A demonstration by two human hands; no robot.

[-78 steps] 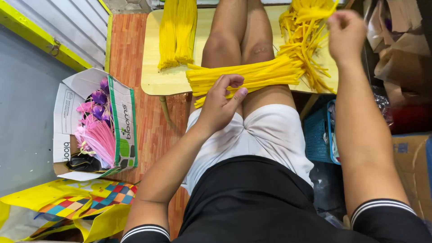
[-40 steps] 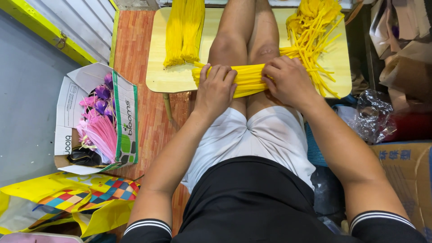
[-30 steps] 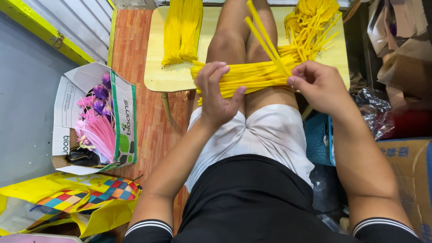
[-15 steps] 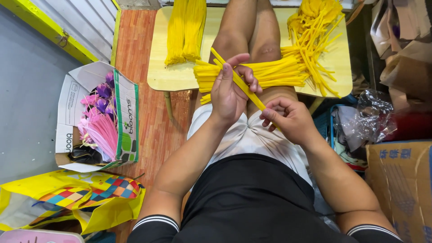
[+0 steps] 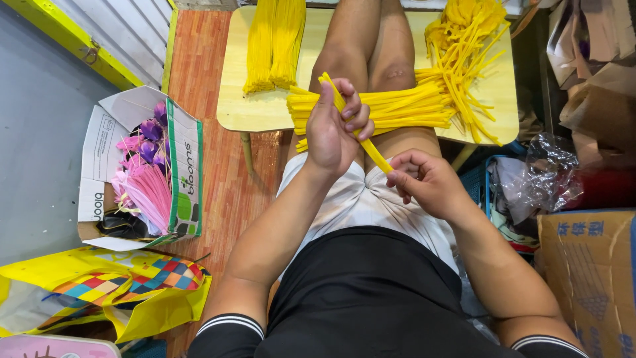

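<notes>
A small bunch of yellow strips runs diagonally between my hands above my lap. My left hand grips its upper part, fingers curled round it. My right hand pinches its lower end near my white shorts. Across my thighs lies a thicker bundle of yellow strips. On the pale wooden table beyond, a tidy hank of yellow strips rests at the left and a loose tangled heap of yellow strips at the right.
An opened cardboard box with pink and purple strips stands on the red floor to my left. A yellow patterned bag lies at lower left. Clear plastic, bags and a brown carton crowd the right side.
Both hands first lay on the bundle across my thighs. They pulled a few strips out of it and drew them toward my lap; my right hand slid down to the lower end.
</notes>
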